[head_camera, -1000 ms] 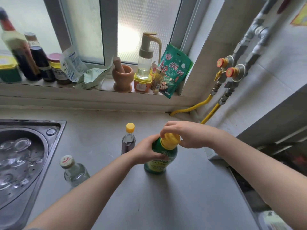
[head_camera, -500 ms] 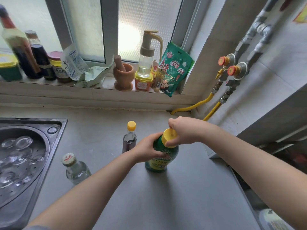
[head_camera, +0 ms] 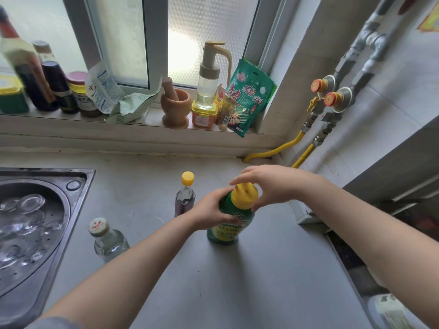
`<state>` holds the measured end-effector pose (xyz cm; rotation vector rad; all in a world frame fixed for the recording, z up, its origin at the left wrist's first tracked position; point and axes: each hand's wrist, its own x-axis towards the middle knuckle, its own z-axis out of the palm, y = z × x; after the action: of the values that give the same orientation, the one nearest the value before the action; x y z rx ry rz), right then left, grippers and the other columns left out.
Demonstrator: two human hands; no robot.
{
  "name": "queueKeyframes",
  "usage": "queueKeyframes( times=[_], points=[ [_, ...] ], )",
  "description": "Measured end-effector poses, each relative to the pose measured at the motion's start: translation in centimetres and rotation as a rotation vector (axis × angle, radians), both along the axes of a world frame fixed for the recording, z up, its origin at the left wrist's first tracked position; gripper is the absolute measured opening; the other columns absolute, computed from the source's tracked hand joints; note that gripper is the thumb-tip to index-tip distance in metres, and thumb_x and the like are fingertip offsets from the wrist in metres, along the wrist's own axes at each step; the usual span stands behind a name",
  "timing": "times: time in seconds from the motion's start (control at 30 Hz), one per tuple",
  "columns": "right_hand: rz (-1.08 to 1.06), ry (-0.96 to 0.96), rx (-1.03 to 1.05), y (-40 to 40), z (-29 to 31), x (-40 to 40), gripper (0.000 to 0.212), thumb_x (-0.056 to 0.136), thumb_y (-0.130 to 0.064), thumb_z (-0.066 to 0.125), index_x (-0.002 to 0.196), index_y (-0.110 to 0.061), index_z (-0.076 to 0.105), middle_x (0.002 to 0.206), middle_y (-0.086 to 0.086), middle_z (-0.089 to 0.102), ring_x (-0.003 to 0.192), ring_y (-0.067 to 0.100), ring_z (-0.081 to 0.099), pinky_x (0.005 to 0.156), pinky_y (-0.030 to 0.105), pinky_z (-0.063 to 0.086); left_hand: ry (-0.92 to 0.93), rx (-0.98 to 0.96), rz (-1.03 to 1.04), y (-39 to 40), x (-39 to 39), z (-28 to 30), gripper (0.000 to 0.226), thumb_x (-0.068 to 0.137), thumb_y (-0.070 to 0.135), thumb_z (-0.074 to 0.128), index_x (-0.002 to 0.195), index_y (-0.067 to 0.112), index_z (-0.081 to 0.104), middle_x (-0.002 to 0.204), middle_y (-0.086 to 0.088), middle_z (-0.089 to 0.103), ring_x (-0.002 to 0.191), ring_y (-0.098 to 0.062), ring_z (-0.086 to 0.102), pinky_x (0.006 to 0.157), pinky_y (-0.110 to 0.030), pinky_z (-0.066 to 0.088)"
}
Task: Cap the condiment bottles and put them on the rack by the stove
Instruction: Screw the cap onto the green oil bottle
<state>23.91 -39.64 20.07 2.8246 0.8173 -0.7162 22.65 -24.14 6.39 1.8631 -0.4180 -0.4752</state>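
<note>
A green condiment bottle with a yellow cap stands on the grey counter. My left hand grips its shoulder from the left. My right hand arches over the cap, with fingertips on its far-left edge and the thumb on its near-right side. Left of them stands a small dark-liquid bottle with a yellow cap on. Nearer the sink is a clear bottle with a white and red cap.
A steel sink with glassware in water lies at the left. The windowsill holds sauce bottles, jars, a mortar and pestle, a pump dispenser and a green packet. Gas pipes and yellow hoses run at the right; the stove edge is lower right.
My right hand has turned on the yellow cap and its fingers have spread, so the cap's top now shows. My left hand stays on the green bottle.
</note>
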Motion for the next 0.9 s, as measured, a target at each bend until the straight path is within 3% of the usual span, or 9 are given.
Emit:
queueKeyframes(
  times=[0.07,0.2,0.3,0.4,0.5,0.57,0.63,0.7,0.9],
  points=[
    [0.048,-0.056,0.016,0.0,-0.6,-0.2,0.062,0.077,-0.033,0.073,0.132,-0.032,0.045,0.125,-0.004,0.053,0.103,0.014,0.05,0.08,0.027,0.046,0.013,0.004,-0.004,0.0,0.0,0.0,0.069,0.067,0.024,0.083,0.126,0.033,0.049,0.123,0.006,0.06,0.115,-0.015,0.055,0.1,-0.039,0.047],
    [-0.068,-0.11,-0.006,0.3,-0.7,-0.4,0.056,0.076,-0.051,0.068,0.12,-0.021,0.053,0.103,0.003,0.057,0.082,0.017,0.048,0.066,0.028,0.042,0.007,0.005,-0.016,0.0,-0.1,0.1,0.069,0.068,0.024,0.082,0.127,0.035,0.048,0.12,0.008,0.06,0.113,-0.013,0.055,0.098,-0.036,0.047],
    [-0.078,-0.279,-0.116,1.2,-1.7,-0.7,0.061,0.079,-0.07,0.048,0.088,-0.011,0.061,0.071,0.003,0.052,0.064,0.02,0.05,0.053,0.027,0.039,-0.006,0.027,-0.018,0.0,-0.1,0.1,0.066,0.069,0.023,0.081,0.125,0.034,0.048,0.118,0.009,0.06,0.11,-0.013,0.056,0.095,-0.035,0.049],
    [-0.107,-0.401,-0.213,2.0,-2.5,-0.8,0.074,0.08,-0.078,0.022,0.061,-0.012,0.051,0.056,0.0,0.046,0.05,0.016,0.044,0.045,0.024,0.031,0.026,0.022,0.001,0.0,-0.2,0.0,0.065,0.069,0.022,0.081,0.124,0.036,0.049,0.121,0.008,0.06,0.114,-0.015,0.056,0.097,-0.035,0.049],
    [-0.151,-0.343,-0.202,0.9,-1.6,-0.2,0.079,0.076,-0.082,0.021,0.078,-0.013,0.061,0.075,0.003,0.061,0.066,0.019,0.057,0.053,0.027,0.042,0.032,0.025,-0.003,-0.1,-0.1,0.0,0.071,0.068,0.023,0.082,0.129,0.033,0.046,0.126,0.005,0.057,0.118,-0.017,0.053,0.099,-0.038,0.047],
    [-0.151,-0.123,-0.063,-0.1,-1.1,0.0,0.07,0.073,-0.074,0.052,0.123,-0.024,0.054,0.117,0.0,0.059,0.103,0.02,0.057,0.078,0.034,0.051,0.017,0.031,-0.002,-0.1,-0.1,0.0,0.07,0.067,0.024,0.082,0.128,0.034,0.047,0.125,0.005,0.058,0.116,-0.016,0.053,0.099,-0.039,0.047],
    [-0.048,-0.037,0.02,-0.4,-1.2,-0.3,0.071,0.074,-0.048,0.072,0.135,-0.033,0.04,0.126,-0.004,0.05,0.113,0.019,0.051,0.086,0.035,0.05,0.018,0.028,0.004,-0.1,-0.1,0.1,0.073,0.067,0.024,0.082,0.13,0.033,0.046,0.125,0.005,0.059,0.116,-0.016,0.053,0.099,-0.04,0.047],
    [0.008,-0.097,0.039,-0.4,-1.6,-0.5,0.062,0.077,-0.039,0.071,0.132,-0.031,0.044,0.12,-0.003,0.053,0.106,0.018,0.052,0.081,0.032,0.05,0.011,0.029,0.004,-0.2,-0.1,0.1,0.074,0.067,0.023,0.083,0.13,0.032,0.046,0.125,0.006,0.059,0.115,-0.015,0.054,0.099,-0.038,0.048],
    [0.004,-0.387,-0.13,0.9,-2.9,-0.5,0.054,0.076,-0.066,0.05,0.088,-0.014,0.06,0.078,0.002,0.06,0.067,0.022,0.053,0.056,0.029,0.042,-0.017,0.047,0.003,-0.1,-0.2,0.1,0.065,0.067,0.024,0.083,0.123,0.031,0.051,0.117,0.007,0.062,0.108,-0.013,0.057,0.094,-0.037,0.05]
  ],
)
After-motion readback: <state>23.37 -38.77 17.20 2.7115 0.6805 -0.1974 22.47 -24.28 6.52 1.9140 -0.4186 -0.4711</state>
